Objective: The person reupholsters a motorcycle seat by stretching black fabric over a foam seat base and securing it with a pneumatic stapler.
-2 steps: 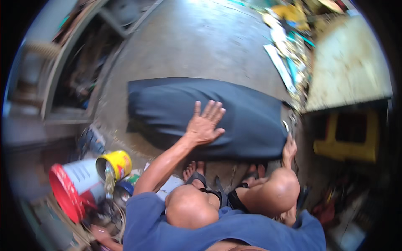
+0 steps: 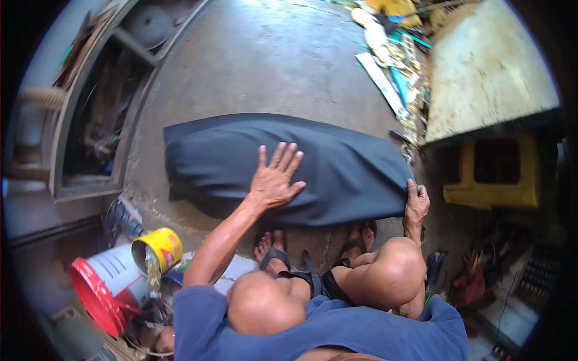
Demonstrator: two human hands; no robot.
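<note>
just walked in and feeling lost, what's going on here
A person has the left hand spread flat on a wide, dark, smooth flexible sheet, which lies rumpled on the grey floor. The right hand is curled at the sheet's right end; what its grip holds is unclear. A yellow cylindrical container is off to the left.

Seen from the left of two head-worn fisheye cameras, the view looks steeply down over a blue shirt (image 2: 337,331) at a nearby black sheet (image 2: 331,171).
</note>
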